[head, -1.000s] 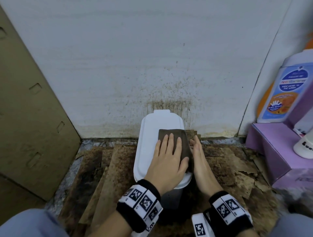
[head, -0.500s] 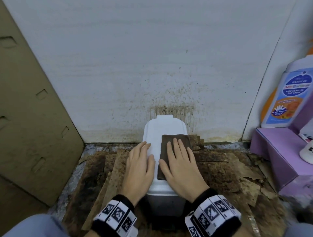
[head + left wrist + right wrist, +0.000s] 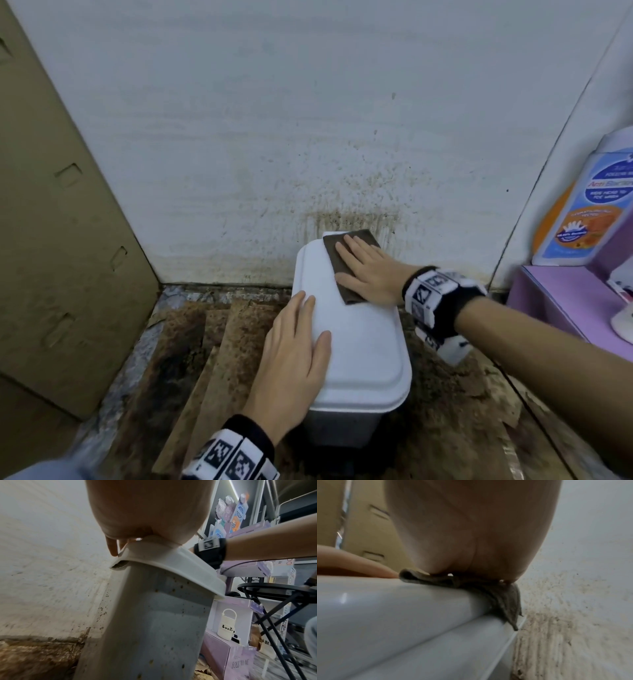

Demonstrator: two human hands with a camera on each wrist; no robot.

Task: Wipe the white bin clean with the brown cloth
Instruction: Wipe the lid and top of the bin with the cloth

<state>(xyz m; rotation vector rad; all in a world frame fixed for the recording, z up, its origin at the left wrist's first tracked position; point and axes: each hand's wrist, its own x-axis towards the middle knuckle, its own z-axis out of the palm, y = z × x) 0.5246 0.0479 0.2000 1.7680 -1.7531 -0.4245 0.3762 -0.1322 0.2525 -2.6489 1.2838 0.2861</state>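
The white bin [image 3: 366, 346] stands on the floor against the stained wall, its lid shut. A folded brown cloth [image 3: 337, 263] lies on the far part of the lid. My right hand [image 3: 368, 270] lies flat on the cloth with straight fingers, pressing it down. My left hand [image 3: 294, 356] rests flat on the lid's left edge, fingers straight, thumb on top. The left wrist view shows the bin's speckled side [image 3: 150, 622] under my left hand [image 3: 147, 511]. In the right wrist view the cloth [image 3: 503, 595] droops over the lid's far edge under my right hand [image 3: 471, 527].
A tall cardboard sheet [image 3: 58, 222] leans at the left. Stained cardboard pieces [image 3: 202, 359] cover the floor around the bin. A purple box [image 3: 568, 301] with bottles [image 3: 589, 205] stands at the right. The dirty wall [image 3: 349, 216] is directly behind the bin.
The cloth went from under my left hand to under my right hand. The right hand has slid it to the lid's far end; my left hand now rests on the lid's left edge.
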